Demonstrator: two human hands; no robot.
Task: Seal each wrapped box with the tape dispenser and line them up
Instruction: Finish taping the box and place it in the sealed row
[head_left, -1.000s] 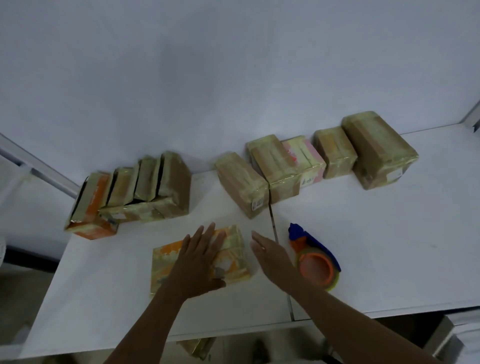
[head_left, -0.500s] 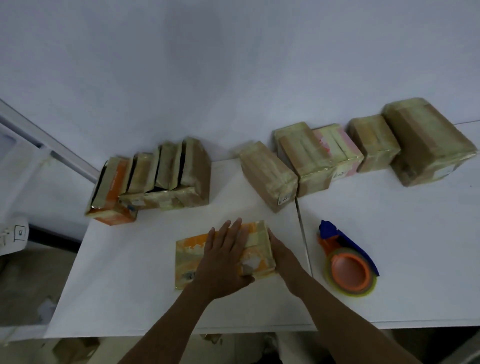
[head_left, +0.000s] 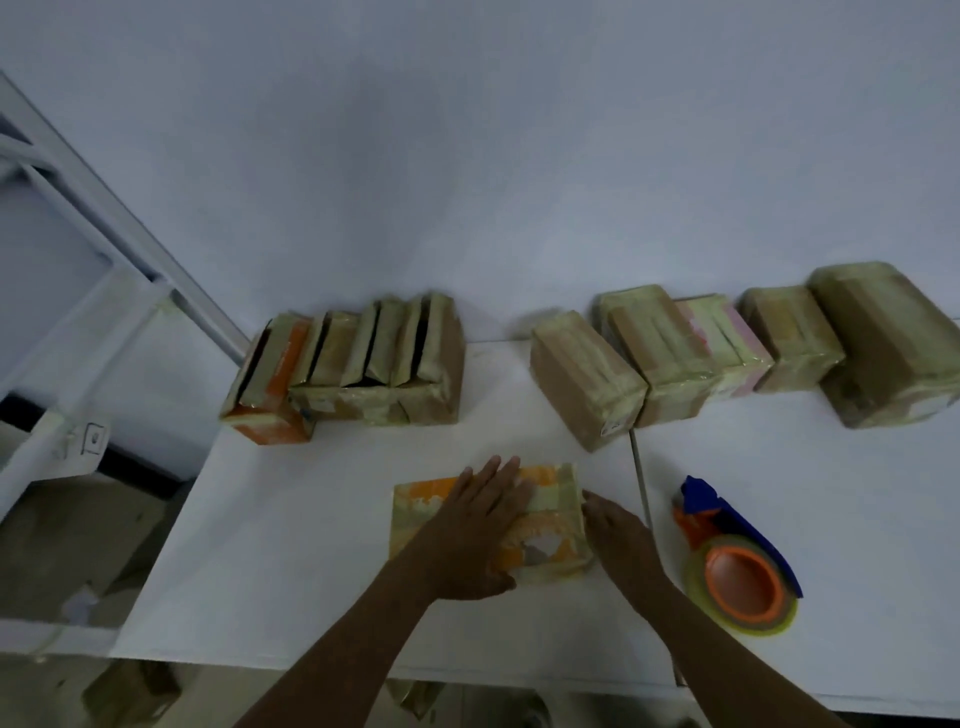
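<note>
A flat orange-and-tan wrapped box lies on the white table in front of me. My left hand lies flat on top of it with fingers spread. My right hand touches the box's right edge. To the right, the tape dispenser, blue and orange with a roll of tape, rests on the table by itself. Along the wall, a row of taped brown boxes runs to the right. A cluster of upright boxes stands at the back left.
A seam splits the table into two tops just right of the box. White shelf framing stands at the left, past the table's edge. A white wall backs the table. More boxes show on the floor below.
My right hand has moved left from near the tape dispenser to the box's right edge. My left hand stays on the box. My view has shifted left.
</note>
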